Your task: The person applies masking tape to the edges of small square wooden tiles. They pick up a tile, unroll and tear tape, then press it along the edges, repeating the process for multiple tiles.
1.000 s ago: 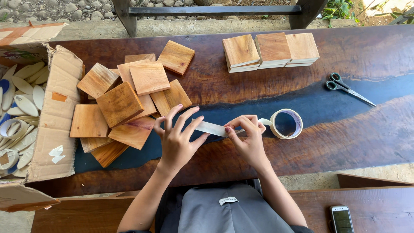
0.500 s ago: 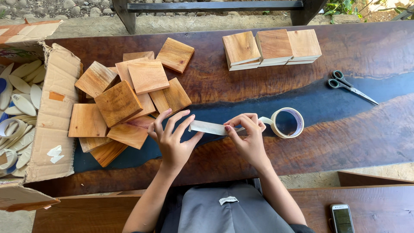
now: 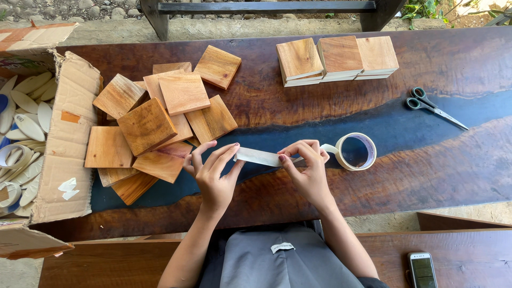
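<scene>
Tape strip (image 3: pixel 257 156) is pulled out from the roll (image 3: pixel 356 151), uncut, pinched between left hand (image 3: pixel 213 173) and right hand (image 3: pixel 306 170) fingertips. Scissors (image 3: pixel 433 106) and wooden blocks (image 3: pixel 160 125) lie untouched beyond the fingers.

Bare forearms; grey apron, perhaps; dark nails.

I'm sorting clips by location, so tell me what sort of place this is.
Probably an outdoor craft or packing spot. Gravel ground lies beyond the dark wooden table; square wooden boards are heaped beside an open cardboard box, and both hands stretch tape from a roll.
</scene>
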